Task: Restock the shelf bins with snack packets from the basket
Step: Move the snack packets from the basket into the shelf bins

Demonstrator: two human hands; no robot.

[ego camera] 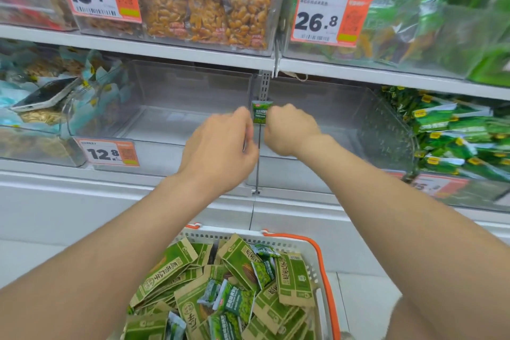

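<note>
right hand [292, 130] fingers pinch green packet [262, 112]; left hand [220, 146] hold unclear. release well inside empty bin [339, 119].

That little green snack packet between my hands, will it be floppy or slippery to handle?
Likely light: the small green glossy snack packet stands upright between the left hand and right hand. Its shiny film may be slippery. Probably crinkly, not stiff, like those rumpled in the white plastic basket.

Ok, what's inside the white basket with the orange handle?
A heap of tan-and-green snack packets mixed with smaller glossy green packets fills the basket. The basket floor and any packets underneath are covered.
</note>
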